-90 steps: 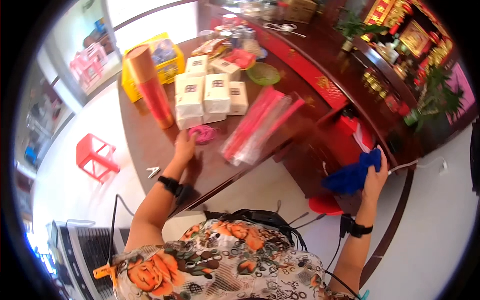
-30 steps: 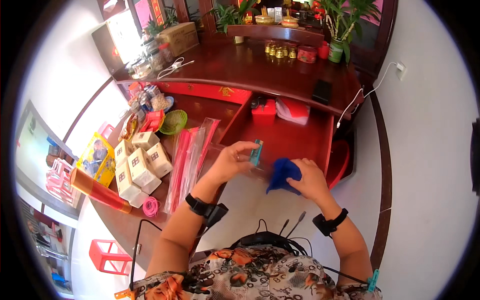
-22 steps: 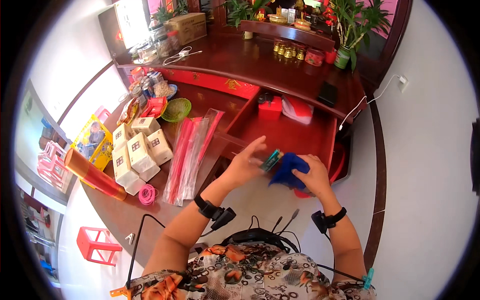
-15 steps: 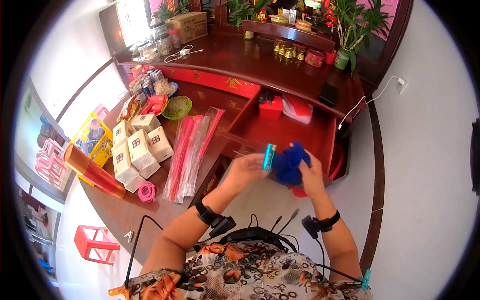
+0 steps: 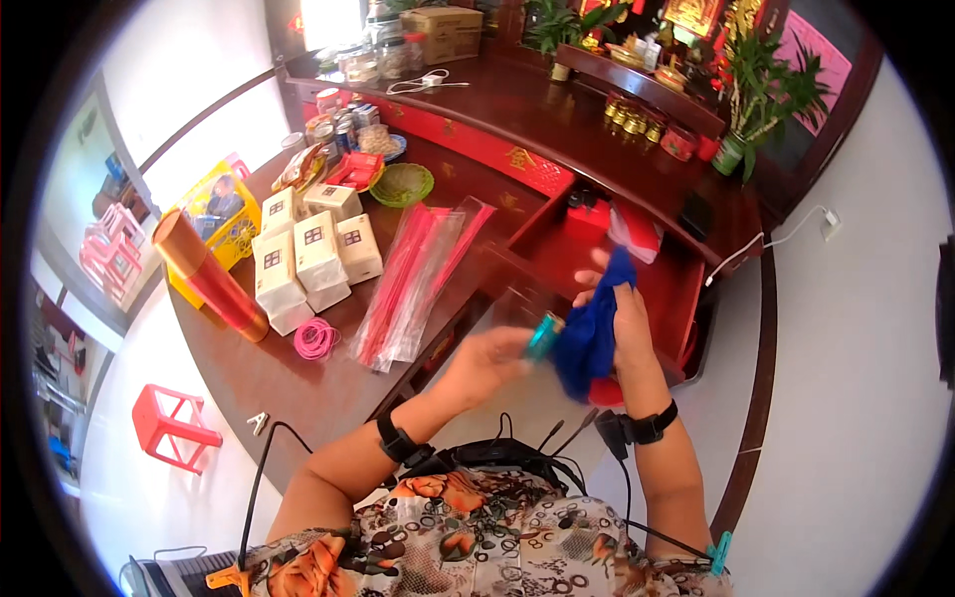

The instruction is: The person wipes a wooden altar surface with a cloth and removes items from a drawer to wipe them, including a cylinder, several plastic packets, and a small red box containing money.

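My left hand, slightly smeared by motion, pinches a turquoise lighter with a metal top. Just to its right, a dark blue cloth hangs from my right hand. The cloth lies bunched over the palm and thumb, and some fingertips show behind it. The lighter's top end is close to the cloth's left edge; I cannot tell whether they touch. Beyond both hands is a pulled-out red drawer holding a red box and a red-and-white item.
On the brown table left of my hands lie long pink-and-clear plastic sleeves, tissue packs, a pink cord coil, a red-orange tube and a green basket. A red stool stands on the floor at left.
My right hand has turned and lifted, so the cloth now hangs longer and more spread out. The left hand has dropped slightly and the lighter tilts more. The view has shifted.
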The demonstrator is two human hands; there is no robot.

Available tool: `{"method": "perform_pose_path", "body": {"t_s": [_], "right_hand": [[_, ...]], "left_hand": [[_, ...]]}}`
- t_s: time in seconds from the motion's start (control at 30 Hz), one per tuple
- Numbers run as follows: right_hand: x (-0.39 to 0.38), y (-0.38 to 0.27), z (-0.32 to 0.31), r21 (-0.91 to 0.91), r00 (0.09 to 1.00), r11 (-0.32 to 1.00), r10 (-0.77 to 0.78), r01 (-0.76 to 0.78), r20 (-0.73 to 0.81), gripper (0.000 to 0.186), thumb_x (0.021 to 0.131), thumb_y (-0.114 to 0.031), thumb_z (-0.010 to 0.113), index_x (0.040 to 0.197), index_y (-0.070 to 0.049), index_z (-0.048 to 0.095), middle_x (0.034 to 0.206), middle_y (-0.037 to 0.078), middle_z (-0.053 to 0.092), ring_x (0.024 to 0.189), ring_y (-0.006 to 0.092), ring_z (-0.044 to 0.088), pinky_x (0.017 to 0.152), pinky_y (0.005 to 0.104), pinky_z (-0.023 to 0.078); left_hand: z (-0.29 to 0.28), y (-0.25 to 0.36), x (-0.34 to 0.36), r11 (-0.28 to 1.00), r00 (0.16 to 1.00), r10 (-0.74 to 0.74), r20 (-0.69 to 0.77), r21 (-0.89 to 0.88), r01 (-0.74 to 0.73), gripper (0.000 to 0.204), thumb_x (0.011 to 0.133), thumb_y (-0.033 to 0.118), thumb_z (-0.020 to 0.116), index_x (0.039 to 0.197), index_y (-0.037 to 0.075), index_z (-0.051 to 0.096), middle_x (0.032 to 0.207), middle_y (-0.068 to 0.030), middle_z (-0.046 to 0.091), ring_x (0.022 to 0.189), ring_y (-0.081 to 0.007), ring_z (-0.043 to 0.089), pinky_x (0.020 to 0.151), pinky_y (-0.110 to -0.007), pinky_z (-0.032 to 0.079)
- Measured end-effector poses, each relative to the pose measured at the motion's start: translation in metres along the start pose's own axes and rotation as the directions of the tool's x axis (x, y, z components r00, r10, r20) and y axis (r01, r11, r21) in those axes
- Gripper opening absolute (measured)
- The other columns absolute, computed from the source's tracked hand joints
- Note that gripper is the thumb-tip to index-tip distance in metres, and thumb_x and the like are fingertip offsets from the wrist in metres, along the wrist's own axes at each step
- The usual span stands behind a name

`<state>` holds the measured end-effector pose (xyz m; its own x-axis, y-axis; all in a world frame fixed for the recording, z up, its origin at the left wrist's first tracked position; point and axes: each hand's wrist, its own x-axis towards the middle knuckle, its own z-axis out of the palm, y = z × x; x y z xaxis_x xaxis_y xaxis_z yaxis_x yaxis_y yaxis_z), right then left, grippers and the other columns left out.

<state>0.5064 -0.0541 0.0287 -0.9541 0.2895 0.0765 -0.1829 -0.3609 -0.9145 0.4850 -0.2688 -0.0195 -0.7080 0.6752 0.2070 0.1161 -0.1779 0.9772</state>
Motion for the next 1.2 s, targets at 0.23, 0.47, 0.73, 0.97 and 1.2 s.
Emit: {"method": "perform_pose_path", "body": {"t_s": [0.23,0.47,0.73,0.97,1.2], "right_hand": [[-0.013,0.042,0.046,-0.42,0.943,0.899,0.023,0.125,0.331,0.058,0.096,-0.03,0.057,0.145,-0.004,0.039,0.138,0.008,0.048,0.128,0.0173,0.044,0.11,0.0337,0.032],[-0.015,0.043,0.044,-0.398,0.891,0.917,0.168,0.015,0.422,0.054,0.089,-0.014,0.063,0.138,-0.001,0.045,0.128,0.009,0.054,0.119,0.0167,0.05,0.102,0.0324,0.04],[-0.02,0.022,0.056,-0.317,0.932,0.946,0.171,-0.065,0.319,0.06,0.09,-0.023,0.067,0.142,-0.004,0.042,0.13,0.007,0.055,0.111,0.0136,0.055,0.095,0.0292,0.045],[-0.037,0.015,0.059,-0.351,0.886,0.921,0.298,-0.169,0.355,0.043,0.088,-0.015,0.066,0.127,-0.005,0.052,0.111,0.003,0.059,0.093,0.0116,0.056,0.083,0.0277,0.046],[-0.036,0.015,0.062,-0.273,0.968,0.962,0.097,-0.031,0.233,0.049,0.086,-0.009,0.068,0.132,-0.005,0.053,0.109,0.004,0.06,0.093,0.0099,0.057,0.079,0.0251,0.048]], "left_hand": [[0.001,0.007,0.006,0.919,0.977,-0.046,-0.21,-0.393,-0.041,0.038,0.082,-0.01,0.063,0.118,0.001,0.062,0.104,-0.0034,0.068,0.092,-0.0116,0.064,0.084,-0.027,0.052],[-0.008,0.003,-0.001,0.98,0.94,0.144,-0.308,-0.088,-0.179,0.036,0.083,-0.009,0.065,0.117,0.002,0.061,0.106,-0.0005,0.062,0.1,-0.0101,0.058,0.085,-0.027,0.051],[-0.004,0.001,-0.005,0.993,0.967,0.05,-0.249,-0.09,-0.075,0.032,0.084,-0.009,0.063,0.114,0.002,0.061,0.108,-0.0032,0.059,0.097,-0.0102,0.058,0.082,-0.027,0.051],[-0.014,0.006,-0.001,0.971,0.916,0.233,-0.328,0.033,-0.235,0.035,0.085,-0.011,0.062,0.117,0.003,0.061,0.111,-0.0046,0.058,0.099,-0.0139,0.06,0.081,-0.029,0.052],[-0.009,0.013,-0.007,0.791,0.86,0.478,-0.178,0.512,-0.334,0.043,0.075,-0.01,0.061,0.116,0.004,0.061,0.107,-0.0124,0.058,0.098,-0.0267,0.06,0.085,-0.032,0.05]]}}
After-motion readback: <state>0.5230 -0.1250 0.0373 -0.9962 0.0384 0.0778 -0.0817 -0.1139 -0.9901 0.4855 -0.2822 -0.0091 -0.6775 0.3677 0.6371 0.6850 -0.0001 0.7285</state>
